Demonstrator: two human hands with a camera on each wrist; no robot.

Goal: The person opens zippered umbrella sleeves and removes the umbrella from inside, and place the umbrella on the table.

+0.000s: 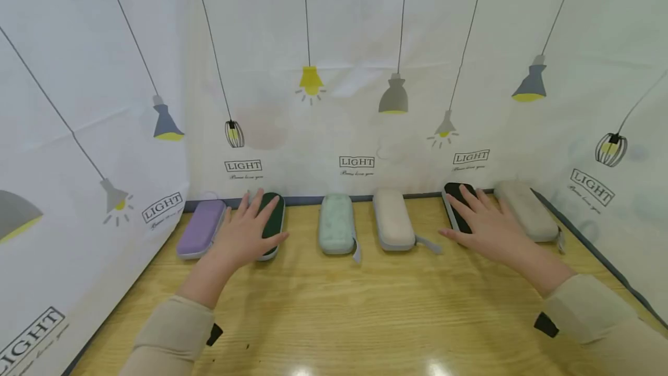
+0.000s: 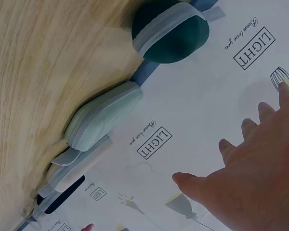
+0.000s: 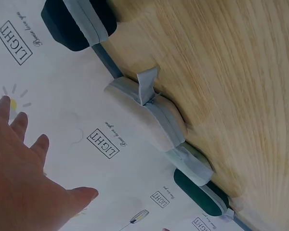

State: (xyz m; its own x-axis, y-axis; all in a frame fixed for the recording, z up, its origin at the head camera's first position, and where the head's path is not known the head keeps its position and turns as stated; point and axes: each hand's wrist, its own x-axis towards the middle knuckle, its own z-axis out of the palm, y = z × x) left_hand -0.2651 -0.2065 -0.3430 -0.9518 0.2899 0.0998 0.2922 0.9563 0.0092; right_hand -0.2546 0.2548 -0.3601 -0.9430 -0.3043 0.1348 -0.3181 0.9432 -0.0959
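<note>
My left hand (image 1: 241, 238), fingers spread, hovers over the dark green zip case (image 1: 272, 226) and overlaps the right side of the purple case (image 1: 200, 230). In the left wrist view that hand shows apart from the green case (image 2: 176, 41), nothing in its fingers. On the other side my right hand (image 1: 490, 232) is likewise spread above the black case (image 1: 459, 223), close to the beige-grey case (image 1: 529, 213). The right wrist view shows a gap between its fingers and the black case (image 3: 82, 21). Between the hands lie a mint case (image 1: 336, 224) and a cream case (image 1: 394, 219).
The cases lie in a row along the back of the wooden table (image 1: 334, 312). Behind them and at both sides hangs a white cloth (image 1: 334, 28) printed with lamps, its dark lower edge meeting the tabletop. Grey pull straps stick out from some cases.
</note>
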